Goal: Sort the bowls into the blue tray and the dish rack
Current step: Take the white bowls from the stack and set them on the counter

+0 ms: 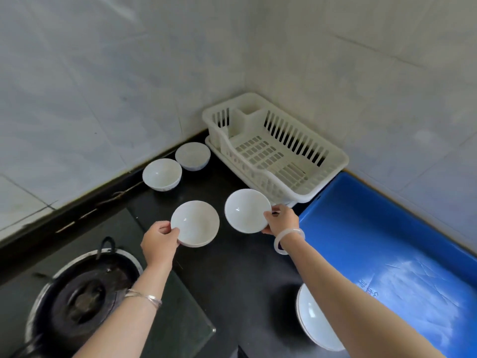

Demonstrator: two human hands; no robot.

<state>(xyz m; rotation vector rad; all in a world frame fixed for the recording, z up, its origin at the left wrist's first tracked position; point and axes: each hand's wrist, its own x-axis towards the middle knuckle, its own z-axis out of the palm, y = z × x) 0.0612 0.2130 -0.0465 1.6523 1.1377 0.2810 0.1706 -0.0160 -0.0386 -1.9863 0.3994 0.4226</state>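
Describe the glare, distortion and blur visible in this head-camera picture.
Head view: the wide-angle lens bows the joints of the wall tiles toward the frame edges; pale glare streaks the floor of the blue tray; small highlights glint inside the left-hand bowl and right-hand bowl; the upper wall looks soft and smeared.

The right forearm (356,306) covers part of the big bowl (308,319) near me, the blue tray (387,228) runs off the right edge, and its printed marking (368,288) is unreadable.
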